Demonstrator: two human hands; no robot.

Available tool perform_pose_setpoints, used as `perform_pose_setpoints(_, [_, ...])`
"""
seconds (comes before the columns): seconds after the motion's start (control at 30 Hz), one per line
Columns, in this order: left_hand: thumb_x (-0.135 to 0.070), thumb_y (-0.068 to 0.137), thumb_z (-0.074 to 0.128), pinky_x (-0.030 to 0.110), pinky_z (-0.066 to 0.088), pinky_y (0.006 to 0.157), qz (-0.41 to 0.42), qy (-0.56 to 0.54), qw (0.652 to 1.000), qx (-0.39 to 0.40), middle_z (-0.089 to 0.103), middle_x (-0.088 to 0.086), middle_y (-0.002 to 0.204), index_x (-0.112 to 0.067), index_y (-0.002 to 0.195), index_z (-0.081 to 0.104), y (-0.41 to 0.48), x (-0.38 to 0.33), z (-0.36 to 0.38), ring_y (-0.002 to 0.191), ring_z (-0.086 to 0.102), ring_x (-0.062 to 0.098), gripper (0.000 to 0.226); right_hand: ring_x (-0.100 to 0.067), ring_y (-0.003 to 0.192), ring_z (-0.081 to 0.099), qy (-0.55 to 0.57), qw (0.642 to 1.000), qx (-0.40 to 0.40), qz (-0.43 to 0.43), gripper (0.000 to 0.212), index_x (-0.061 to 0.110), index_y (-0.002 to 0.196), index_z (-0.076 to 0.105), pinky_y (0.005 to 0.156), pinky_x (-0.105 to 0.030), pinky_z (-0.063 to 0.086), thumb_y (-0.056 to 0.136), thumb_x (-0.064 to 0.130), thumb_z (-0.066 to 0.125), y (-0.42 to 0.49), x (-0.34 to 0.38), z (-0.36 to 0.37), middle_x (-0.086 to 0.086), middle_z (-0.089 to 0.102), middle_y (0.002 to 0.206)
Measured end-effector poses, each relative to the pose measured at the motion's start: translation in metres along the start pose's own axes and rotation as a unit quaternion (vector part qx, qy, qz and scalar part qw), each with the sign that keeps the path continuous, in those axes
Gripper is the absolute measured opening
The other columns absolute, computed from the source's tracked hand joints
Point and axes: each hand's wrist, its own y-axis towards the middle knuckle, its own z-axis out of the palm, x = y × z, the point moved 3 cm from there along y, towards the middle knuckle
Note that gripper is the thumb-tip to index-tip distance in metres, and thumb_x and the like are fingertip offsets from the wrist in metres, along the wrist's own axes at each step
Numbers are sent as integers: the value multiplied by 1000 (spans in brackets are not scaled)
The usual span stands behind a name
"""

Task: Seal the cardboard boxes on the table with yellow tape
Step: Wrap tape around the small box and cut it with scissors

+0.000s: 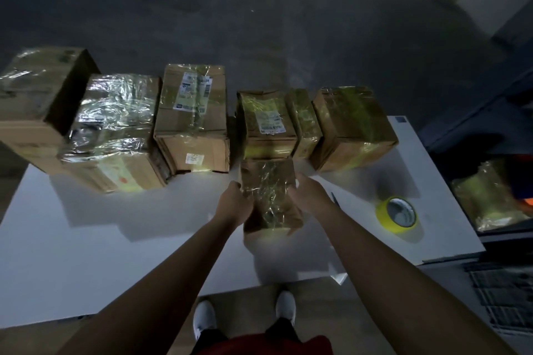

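Small cardboard box, already glossy with tape, gripped between left hand and right hand, one on each side wall, apparently to carry or reposition it. Row of taped boxes stands just beyond the fingertips. Yellow tape roll lies on the table, right of the right hand, set aside.

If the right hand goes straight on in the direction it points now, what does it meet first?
The right hand grips the small taped box, so that comes first. Past it, the hand would likely reach the labelled box in the row behind, though depth is unclear.
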Motion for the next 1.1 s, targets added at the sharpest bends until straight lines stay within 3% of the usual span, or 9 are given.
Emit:
perform_pose_setpoints(0.1, [-18,88,63,43,54,88,6,9,1000,7,62,11,108,-4,123,47,-2,-3,10,98,62,27,41,-26,112,56,8,1000,16,-9,49,12,143,41,78,-29,40,97,27,43,8,-6,-3,-10,57,132])
perform_pose_setpoints(0.2, [-14,82,71,43,55,88,-1,-15,1000,-7,61,9,108,-5,123,44,-4,-2,14,99,62,27,50,-19,77,60,50,998,30,-4,44,15,137,47,63,-28,48,97,35,44,13,-8,-8,-5,63,99])
perform_pose_setpoints(0.37, [-8,80,74,33,55,74,-52,-107,992,-48,60,4,98,-9,115,47,-4,6,17,89,62,22,44,-16,60,54,158,987,18,-30,27,21,119,57,59,-28,47,102,29,39,23,-12,-16,2,57,73])
perform_pose_setpoints(0.47, [-4,79,73,34,56,74,-96,-199,975,-25,62,7,97,-10,117,49,-3,12,19,86,63,22,46,-12,69,56,166,985,19,-52,30,22,130,50,63,-29,48,100,28,46,22,-14,-18,3,64,95])
perform_pose_setpoints(0.63, [2,82,68,43,55,84,-118,-251,961,27,61,15,103,-8,127,45,-1,20,18,89,63,28,51,-29,122,52,146,984,95,29,82,18,151,21,90,-35,47,89,65,48,23,-31,-13,-9,45,145])
perform_pose_setpoints(0.8, [-13,78,75,47,53,89,-59,-63,995,-58,57,10,114,-10,127,45,3,14,14,103,59,29,58,-27,126,50,213,968,125,43,93,11,150,27,102,-38,44,82,69,53,21,-31,-4,-9,43,147])
perform_pose_setpoints(0.87, [-17,81,74,45,54,86,-11,15,992,-124,52,7,114,-12,122,48,2,7,11,101,56,25,49,-25,121,53,196,974,110,26,86,4,140,43,99,-35,45,83,67,56,20,-26,-4,-9,51,139])
perform_pose_setpoints(0.97, [-27,92,62,42,56,82,20,-27,992,-119,60,3,108,-12,110,54,-3,-6,11,93,60,19,24,-23,102,58,181,978,105,7,52,9,108,54,79,-29,45,87,56,60,15,-17,-7,-8,61,113])
perform_pose_setpoints(1.1, [-56,93,46,43,56,83,-12,-80,994,-70,70,9,99,-6,106,64,-3,-11,15,89,66,22,54,-21,86,61,145,986,79,-13,37,17,80,56,60,-25,43,87,52,62,13,-11,-10,1,61,79])
